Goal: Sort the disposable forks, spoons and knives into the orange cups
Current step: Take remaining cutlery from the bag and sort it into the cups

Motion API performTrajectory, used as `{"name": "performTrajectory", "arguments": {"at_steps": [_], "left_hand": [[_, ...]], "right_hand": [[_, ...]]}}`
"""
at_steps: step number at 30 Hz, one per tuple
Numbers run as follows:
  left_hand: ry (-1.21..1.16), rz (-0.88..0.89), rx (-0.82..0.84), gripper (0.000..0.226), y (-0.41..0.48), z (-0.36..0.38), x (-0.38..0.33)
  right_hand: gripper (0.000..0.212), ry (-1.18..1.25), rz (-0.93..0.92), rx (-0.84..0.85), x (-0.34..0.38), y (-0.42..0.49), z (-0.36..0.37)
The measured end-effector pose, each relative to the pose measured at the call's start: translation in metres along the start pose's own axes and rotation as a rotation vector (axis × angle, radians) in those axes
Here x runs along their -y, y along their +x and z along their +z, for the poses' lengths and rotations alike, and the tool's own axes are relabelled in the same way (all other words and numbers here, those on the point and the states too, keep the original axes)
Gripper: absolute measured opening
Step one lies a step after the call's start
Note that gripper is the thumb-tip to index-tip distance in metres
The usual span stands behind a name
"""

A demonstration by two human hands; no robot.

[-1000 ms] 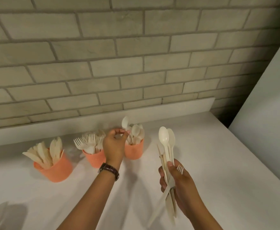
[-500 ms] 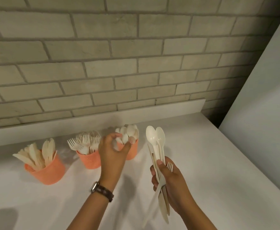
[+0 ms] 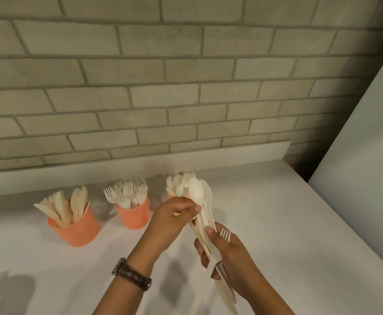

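The left hand (image 3: 172, 220) curls in from the left and pinches the neck of the front spoon (image 3: 196, 193) between thumb and forefinger, just under its bowl. That spoon stands at the top of a mixed bundle (image 3: 224, 292), which the right hand (image 3: 231, 258) grips round the middle, thumb laid across the front. A second spoon lies right behind the first, and a fork (image 3: 225, 234) pokes its tines up beside that thumb. The step in hand looks like drawing one spoon free for the spoon cup (image 3: 170, 196), which stands just behind the left hand, mostly hidden, its spoons fanned above the fingers. To do it well, the right grip should slacken only a little, so the one spoon slides out lengthwise without dragging its neighbour; then it goes handle down into that far cup. Further left on the white counter (image 3: 277, 223) stand the fork cup (image 3: 133, 215) and, leftmost and nearer, the knife cup (image 3: 77, 233), both well filled. A watch (image 3: 131, 273) sits on the left wrist.
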State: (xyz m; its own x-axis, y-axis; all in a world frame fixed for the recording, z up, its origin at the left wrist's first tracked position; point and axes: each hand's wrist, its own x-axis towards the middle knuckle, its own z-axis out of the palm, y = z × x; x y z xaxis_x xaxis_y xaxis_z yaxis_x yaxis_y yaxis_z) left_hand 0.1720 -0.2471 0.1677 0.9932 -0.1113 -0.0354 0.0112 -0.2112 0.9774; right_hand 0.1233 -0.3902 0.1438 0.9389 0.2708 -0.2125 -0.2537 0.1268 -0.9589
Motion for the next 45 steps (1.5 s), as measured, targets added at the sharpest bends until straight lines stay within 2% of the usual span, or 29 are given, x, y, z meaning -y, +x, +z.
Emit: {"name": "performTrajectory", "arguments": {"at_steps": [4,7,13,17,19,21,24,26,28,35,37,39,41,43,45], "left_hand": [[-0.001,-0.117,0.189,0.022,0.007,-0.007,-0.006],[-0.126,-0.169,0.258,0.020,0.011,-0.009,-0.007],[-0.286,-0.158,-0.003,0.008,0.024,-0.003,-0.018],[-0.394,-0.068,-0.266,0.008,0.051,-0.020,-0.026],[-0.340,-0.005,-0.388,0.009,0.065,-0.027,-0.026],[-0.281,0.008,-0.443,0.005,0.075,-0.027,-0.019],[-0.086,-0.004,-0.418,0.003,0.083,-0.016,0.000],[-0.019,-0.005,-0.392,0.015,0.086,-0.009,0.014],[-0.038,-0.005,-0.412,0.023,0.090,-0.005,0.021],[-0.023,0.057,-0.433,0.026,0.100,-0.002,0.027],[0.107,0.060,-0.404,0.018,0.099,0.002,0.037],[0.335,0.073,-0.402,0.009,0.095,0.006,0.051],[0.537,0.106,-0.421,0.017,0.094,0.007,0.069],[0.583,0.113,-0.432,0.015,0.091,0.006,0.077],[0.553,0.123,-0.433,0.037,0.085,0.005,0.076]], "right_hand": [[0.039,0.031,0.049,0.101,0.000,0.003,-0.002],[0.044,0.049,0.066,0.161,0.001,0.004,-0.005],[0.042,0.090,0.045,0.184,0.000,0.008,-0.013],[0.030,0.054,0.075,0.074,-0.006,0.007,-0.022],[0.023,0.030,0.086,-0.056,-0.008,0.008,-0.028],[0.022,0.020,0.070,-0.153,-0.008,0.009,-0.034],[0.021,0.026,0.020,-0.225,-0.007,0.011,-0.038],[0.019,0.036,-0.008,-0.251,-0.006,0.013,-0.039],[0.019,0.055,-0.030,-0.259,-0.005,0.013,-0.038],[0.019,0.092,-0.050,-0.259,0.001,0.013,-0.037],[0.020,0.131,-0.043,-0.244,0.002,0.013,-0.037],[0.023,0.194,-0.021,-0.216,0.002,0.013,-0.037],[0.025,0.268,-0.001,-0.182,0.001,0.013,-0.037],[0.027,0.323,0.000,-0.155,0.003,0.013,-0.038],[0.027,0.366,-0.007,-0.143,0.004,0.013,-0.038]]}}
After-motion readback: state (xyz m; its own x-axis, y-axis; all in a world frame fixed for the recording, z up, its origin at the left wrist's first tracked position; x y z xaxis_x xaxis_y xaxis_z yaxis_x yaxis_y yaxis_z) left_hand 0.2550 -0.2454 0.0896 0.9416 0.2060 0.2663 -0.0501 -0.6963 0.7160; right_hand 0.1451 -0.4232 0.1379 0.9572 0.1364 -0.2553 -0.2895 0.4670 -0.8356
